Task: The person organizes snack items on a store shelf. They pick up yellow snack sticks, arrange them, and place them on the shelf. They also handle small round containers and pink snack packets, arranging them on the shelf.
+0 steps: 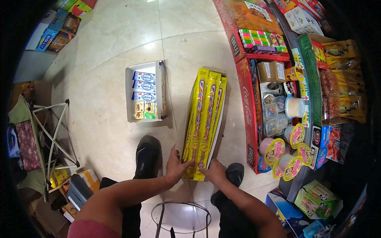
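Note:
Between my two hands is a long open carton [218, 131] filled with yellow packets of twisted, multicoloured candy sticks [200, 110]. My left hand [176, 166] grips its near left corner, the thumb lying over the packets. At the near right corner, my right hand [215, 172] holds the carton's side, with fingertips against the front packet. The carton's underside is hidden, so I cannot tell whether it rests on the floor. To its left, apart from my hands, a small open box [161, 89] on the tiles holds blue-and-white packets [144, 86] and small yellow picture packets [148, 107].
Along the right stands a red display bin [247, 113] with snacks and tubs of cotton candy [275, 151]. A folding stool [53, 139] is at left. My shoes [147, 156] flank the carton, and a round metal stand [181, 203] is below. Stacked boxes [59, 32] fill the upper left.

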The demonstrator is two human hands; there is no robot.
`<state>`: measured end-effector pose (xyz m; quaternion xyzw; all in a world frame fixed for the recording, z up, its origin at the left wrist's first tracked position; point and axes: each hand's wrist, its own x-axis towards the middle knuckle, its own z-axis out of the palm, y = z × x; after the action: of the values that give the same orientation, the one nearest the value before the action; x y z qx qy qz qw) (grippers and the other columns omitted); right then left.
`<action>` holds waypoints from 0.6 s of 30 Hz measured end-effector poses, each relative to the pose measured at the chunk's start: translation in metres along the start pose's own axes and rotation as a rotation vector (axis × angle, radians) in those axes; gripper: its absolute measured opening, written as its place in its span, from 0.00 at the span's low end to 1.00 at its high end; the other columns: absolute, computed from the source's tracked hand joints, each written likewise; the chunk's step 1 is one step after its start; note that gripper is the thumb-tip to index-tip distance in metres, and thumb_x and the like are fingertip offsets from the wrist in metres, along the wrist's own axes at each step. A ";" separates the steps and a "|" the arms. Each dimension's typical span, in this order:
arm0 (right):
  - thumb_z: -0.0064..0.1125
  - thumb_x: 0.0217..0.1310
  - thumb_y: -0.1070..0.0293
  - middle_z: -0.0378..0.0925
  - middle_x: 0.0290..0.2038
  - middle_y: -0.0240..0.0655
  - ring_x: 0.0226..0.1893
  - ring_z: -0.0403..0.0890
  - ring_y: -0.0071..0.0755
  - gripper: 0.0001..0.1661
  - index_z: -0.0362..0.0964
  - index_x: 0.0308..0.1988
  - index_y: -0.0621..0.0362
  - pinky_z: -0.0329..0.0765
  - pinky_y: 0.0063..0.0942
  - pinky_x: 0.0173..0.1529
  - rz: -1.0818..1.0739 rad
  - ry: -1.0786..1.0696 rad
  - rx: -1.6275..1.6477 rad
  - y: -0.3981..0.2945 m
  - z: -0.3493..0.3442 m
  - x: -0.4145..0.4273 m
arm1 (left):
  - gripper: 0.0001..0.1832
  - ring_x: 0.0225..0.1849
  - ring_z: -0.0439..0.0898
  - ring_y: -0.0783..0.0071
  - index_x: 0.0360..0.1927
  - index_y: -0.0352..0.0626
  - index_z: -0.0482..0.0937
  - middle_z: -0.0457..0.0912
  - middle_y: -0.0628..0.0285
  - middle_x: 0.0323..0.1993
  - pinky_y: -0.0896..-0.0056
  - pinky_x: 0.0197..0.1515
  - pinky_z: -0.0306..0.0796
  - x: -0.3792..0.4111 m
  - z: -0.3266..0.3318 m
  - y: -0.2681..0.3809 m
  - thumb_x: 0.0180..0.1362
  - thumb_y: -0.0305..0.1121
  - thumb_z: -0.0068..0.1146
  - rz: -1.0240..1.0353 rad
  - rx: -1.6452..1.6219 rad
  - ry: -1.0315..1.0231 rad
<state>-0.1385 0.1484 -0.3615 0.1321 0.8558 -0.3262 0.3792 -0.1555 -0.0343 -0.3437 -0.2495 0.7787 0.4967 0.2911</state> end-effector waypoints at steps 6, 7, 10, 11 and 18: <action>0.69 0.46 0.54 0.76 0.34 0.56 0.38 0.79 0.58 0.30 0.68 0.38 0.69 0.75 0.46 0.43 0.052 0.010 -0.067 -0.016 -0.002 0.002 | 0.28 0.46 0.74 0.49 0.41 0.38 0.62 0.71 0.46 0.41 0.55 0.49 0.68 0.004 0.018 -0.027 0.45 0.38 0.68 0.066 0.320 0.069; 0.68 0.48 0.54 0.76 0.35 0.57 0.39 0.79 0.58 0.31 0.67 0.40 0.69 0.75 0.46 0.43 0.019 0.035 -0.043 -0.010 0.002 0.001 | 0.28 0.46 0.74 0.48 0.41 0.37 0.62 0.71 0.46 0.41 0.55 0.49 0.68 0.004 0.014 -0.023 0.45 0.39 0.67 0.030 0.269 0.038; 0.65 0.51 0.54 0.75 0.36 0.57 0.39 0.78 0.60 0.31 0.64 0.42 0.70 0.75 0.47 0.43 -0.038 0.069 -0.014 -0.001 0.010 -0.001 | 0.28 0.43 0.76 0.49 0.42 0.38 0.63 0.73 0.47 0.39 0.55 0.45 0.70 0.004 0.011 -0.015 0.44 0.40 0.68 -0.011 0.235 0.022; 0.64 0.52 0.54 0.75 0.36 0.58 0.39 0.78 0.61 0.31 0.63 0.43 0.70 0.75 0.47 0.44 -0.047 0.077 -0.010 0.001 0.012 -0.003 | 0.29 0.41 0.77 0.50 0.42 0.38 0.64 0.74 0.47 0.38 0.55 0.43 0.71 0.004 0.010 -0.012 0.44 0.40 0.69 -0.010 0.245 0.027; 0.58 0.58 0.50 0.81 0.39 0.46 0.38 0.82 0.47 0.25 0.76 0.45 0.59 0.77 0.39 0.42 -0.078 -0.252 0.256 0.004 0.001 0.000 | 0.16 0.34 0.83 0.63 0.39 0.32 0.79 0.83 0.52 0.35 0.63 0.41 0.77 0.006 -0.023 0.030 0.48 0.33 0.62 -0.249 -0.187 -0.393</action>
<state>-0.1354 0.1508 -0.3639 0.1041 0.7574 -0.4609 0.4506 -0.1848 -0.0444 -0.3211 -0.2680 0.6210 0.5656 0.4718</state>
